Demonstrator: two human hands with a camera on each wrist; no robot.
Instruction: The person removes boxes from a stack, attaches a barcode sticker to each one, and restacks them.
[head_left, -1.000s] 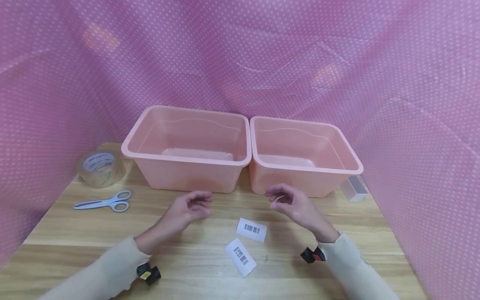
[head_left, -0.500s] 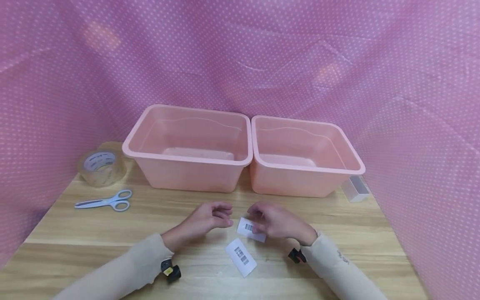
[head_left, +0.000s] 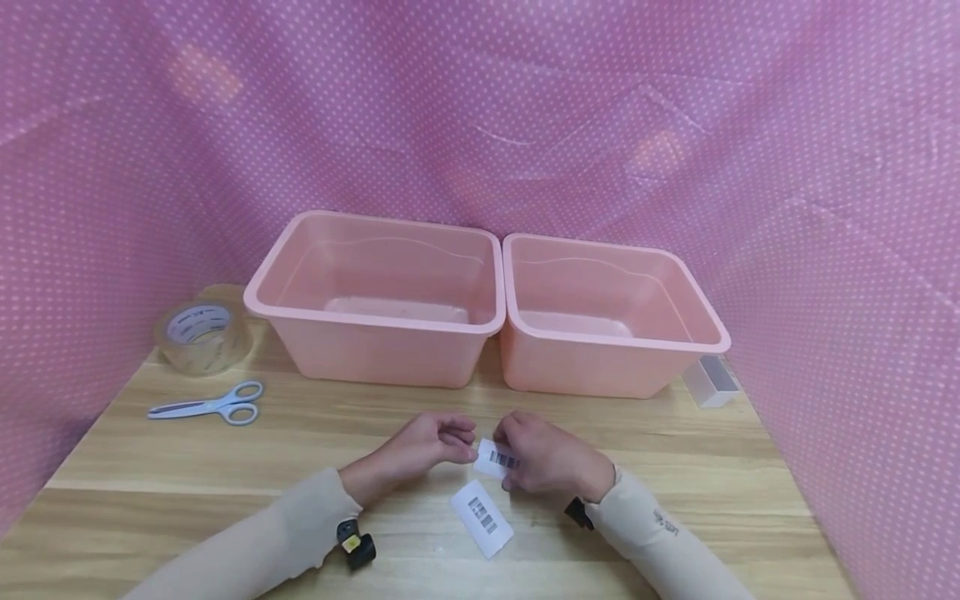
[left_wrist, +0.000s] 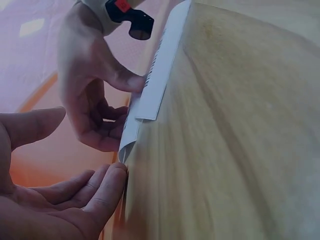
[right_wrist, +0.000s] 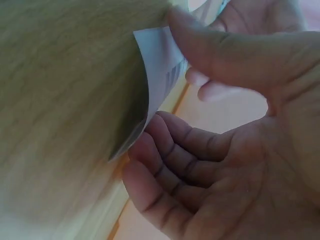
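Observation:
The right hand [head_left: 551, 457] grips the right part of the upper barcode card [head_left: 490, 458] between thumb and fingers. That card [right_wrist: 157, 60] bows upward in the right wrist view, one edge off the wood. The left hand [head_left: 420, 446] is at the card's left end, its fingers loosely bent. From the left wrist view, a left fingertip is at the card's curled corner [left_wrist: 130, 132], with the thumb apart. A second barcode card [head_left: 482, 518] lies flat and askew on the table, nearer the person.
Two pink bins, left [head_left: 375, 350] and right [head_left: 585, 367], stand side by side at the back. Clear tape [head_left: 236, 337] and blue scissors [head_left: 217, 405] lie at the left. A small white box [head_left: 705, 383] sits by the right bin. Pink dotted cloth [head_left: 480, 100] surrounds the table.
Both hands have come inward and toward the person, from before the bins to the upper card. The right hand has taken hold of it; the left has reached its left end.

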